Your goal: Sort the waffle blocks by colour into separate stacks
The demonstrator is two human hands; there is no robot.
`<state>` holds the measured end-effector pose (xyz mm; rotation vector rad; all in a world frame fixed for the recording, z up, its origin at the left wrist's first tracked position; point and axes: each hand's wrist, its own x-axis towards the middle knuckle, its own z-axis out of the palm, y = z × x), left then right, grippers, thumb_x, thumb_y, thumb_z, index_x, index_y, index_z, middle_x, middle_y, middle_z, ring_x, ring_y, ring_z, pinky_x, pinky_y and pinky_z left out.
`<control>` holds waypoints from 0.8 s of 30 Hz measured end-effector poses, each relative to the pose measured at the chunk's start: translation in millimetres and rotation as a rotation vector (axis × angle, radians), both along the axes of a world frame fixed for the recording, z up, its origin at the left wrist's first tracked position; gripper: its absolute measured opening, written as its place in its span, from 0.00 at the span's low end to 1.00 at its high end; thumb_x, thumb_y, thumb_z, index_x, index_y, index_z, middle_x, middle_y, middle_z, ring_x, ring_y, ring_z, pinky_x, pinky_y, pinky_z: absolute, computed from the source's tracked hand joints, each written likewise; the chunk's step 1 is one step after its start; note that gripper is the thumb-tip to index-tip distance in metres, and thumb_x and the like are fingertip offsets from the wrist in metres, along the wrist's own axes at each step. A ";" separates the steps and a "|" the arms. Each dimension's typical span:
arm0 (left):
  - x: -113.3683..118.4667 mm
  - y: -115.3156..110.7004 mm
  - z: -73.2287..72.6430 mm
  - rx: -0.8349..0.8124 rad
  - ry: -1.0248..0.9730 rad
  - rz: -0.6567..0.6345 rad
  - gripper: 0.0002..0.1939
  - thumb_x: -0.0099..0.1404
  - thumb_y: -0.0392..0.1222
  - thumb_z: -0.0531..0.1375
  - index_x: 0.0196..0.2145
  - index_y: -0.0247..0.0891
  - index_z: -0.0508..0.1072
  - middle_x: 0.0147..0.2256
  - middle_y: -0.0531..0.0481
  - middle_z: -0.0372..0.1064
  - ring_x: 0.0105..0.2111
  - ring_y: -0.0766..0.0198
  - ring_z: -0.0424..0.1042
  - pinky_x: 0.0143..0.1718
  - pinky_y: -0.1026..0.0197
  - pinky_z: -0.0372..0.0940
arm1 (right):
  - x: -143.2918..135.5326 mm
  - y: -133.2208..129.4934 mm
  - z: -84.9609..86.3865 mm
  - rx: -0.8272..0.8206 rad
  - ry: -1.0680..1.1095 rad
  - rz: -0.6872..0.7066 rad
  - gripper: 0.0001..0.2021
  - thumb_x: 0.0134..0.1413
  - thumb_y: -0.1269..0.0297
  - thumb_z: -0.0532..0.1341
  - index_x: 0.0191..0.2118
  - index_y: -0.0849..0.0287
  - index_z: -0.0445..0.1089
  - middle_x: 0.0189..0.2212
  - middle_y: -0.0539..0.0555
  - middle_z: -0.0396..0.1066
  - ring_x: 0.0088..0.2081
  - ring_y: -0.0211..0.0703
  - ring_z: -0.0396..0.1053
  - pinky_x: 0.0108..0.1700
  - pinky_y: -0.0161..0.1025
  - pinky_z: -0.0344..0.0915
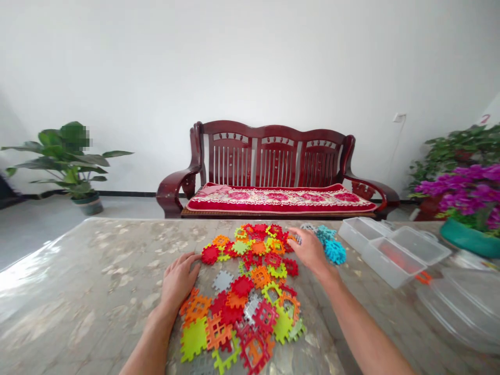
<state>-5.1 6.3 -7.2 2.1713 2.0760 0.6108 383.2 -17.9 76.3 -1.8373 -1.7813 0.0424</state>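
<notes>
Plastic tiles (242,286), perhaps over thirty, lie between two hands (179,278) (311,251).

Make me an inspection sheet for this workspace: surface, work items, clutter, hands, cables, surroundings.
Surface: table, patterned cover, glare at left.
Work items: plastic pieces, red, orange, yellow-green and grey, many overlapping; blue pieces bunched at right.
Clutter: open clear box and purple flowers at right.
Hands: left hand rests beside the pieces; right hand has its fingertips at their far right edge, grip unclear.
Cables: thin cord hanging from the wall socket.
Surroundings: wooden bench with red cushion; leafy plant at left.
</notes>
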 end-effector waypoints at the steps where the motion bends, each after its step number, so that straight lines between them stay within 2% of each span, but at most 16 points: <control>1: 1.0 -0.9 1.6 0.000 -0.006 0.007 0.19 0.67 0.44 0.50 0.50 0.49 0.75 0.56 0.51 0.70 0.56 0.57 0.67 0.59 0.53 0.59 | -14.3 -2.3 -1.1 -0.035 0.026 0.107 0.18 0.54 0.66 0.60 0.51 0.54 0.73 0.48 0.53 0.76 0.51 0.46 0.70 0.56 0.42 0.62; 4: 3.7 -3.3 5.8 -0.011 -0.021 0.017 0.18 0.67 0.44 0.51 0.50 0.49 0.76 0.56 0.51 0.70 0.56 0.57 0.67 0.59 0.52 0.58 | -58.7 -8.0 -4.2 -0.159 0.043 0.379 0.17 0.52 0.68 0.60 0.48 0.53 0.75 0.46 0.52 0.77 0.48 0.45 0.72 0.54 0.41 0.63; 6: 4.8 -4.4 7.4 -0.015 -0.034 0.021 0.18 0.67 0.43 0.51 0.50 0.49 0.75 0.56 0.51 0.69 0.57 0.56 0.67 0.60 0.52 0.58 | -86.1 -9.2 -5.4 -0.241 0.025 0.503 0.16 0.52 0.68 0.61 0.46 0.52 0.76 0.44 0.51 0.78 0.46 0.44 0.72 0.51 0.39 0.64; 9: 5.2 -5.3 8.1 -0.016 -0.049 0.023 0.18 0.67 0.43 0.51 0.50 0.48 0.76 0.56 0.51 0.69 0.57 0.56 0.66 0.60 0.52 0.57 | -120.7 -5.2 -7.0 -0.305 -0.055 0.556 0.14 0.52 0.64 0.62 0.46 0.52 0.76 0.44 0.53 0.77 0.47 0.45 0.71 0.50 0.39 0.64; 12: 5.1 -5.4 8.2 -0.029 -0.058 0.025 0.18 0.67 0.43 0.51 0.50 0.48 0.75 0.57 0.51 0.69 0.57 0.56 0.66 0.60 0.51 0.57 | -146.4 3.1 -10.9 -0.302 -0.171 0.621 0.18 0.51 0.61 0.64 0.49 0.53 0.74 0.46 0.55 0.75 0.49 0.47 0.69 0.51 0.40 0.64; 18: 6.4 -6.2 10.0 -0.029 -0.056 0.027 0.18 0.67 0.43 0.51 0.50 0.47 0.75 0.57 0.50 0.69 0.57 0.55 0.66 0.60 0.50 0.56 | -172.1 16.8 -20.0 -0.292 -0.382 0.827 0.21 0.49 0.67 0.65 0.51 0.51 0.72 0.47 0.53 0.73 0.50 0.47 0.68 0.52 0.41 0.63; 21: 6.7 -6.3 10.2 -0.029 -0.052 0.031 0.18 0.67 0.44 0.50 0.50 0.48 0.75 0.57 0.50 0.69 0.57 0.55 0.66 0.60 0.50 0.56 | -175.6 20.7 -19.4 -0.297 -0.456 0.855 0.19 0.48 0.66 0.66 0.48 0.53 0.73 0.47 0.55 0.73 0.49 0.49 0.68 0.50 0.42 0.64; 24: 5.4 -4.9 8.5 -0.040 -0.042 0.026 0.19 0.67 0.44 0.50 0.50 0.47 0.75 0.57 0.49 0.68 0.57 0.55 0.66 0.60 0.49 0.57 | -176.2 22.4 -15.6 -0.348 -0.506 0.832 0.17 0.46 0.61 0.69 0.44 0.55 0.75 0.44 0.56 0.73 0.48 0.51 0.68 0.48 0.42 0.65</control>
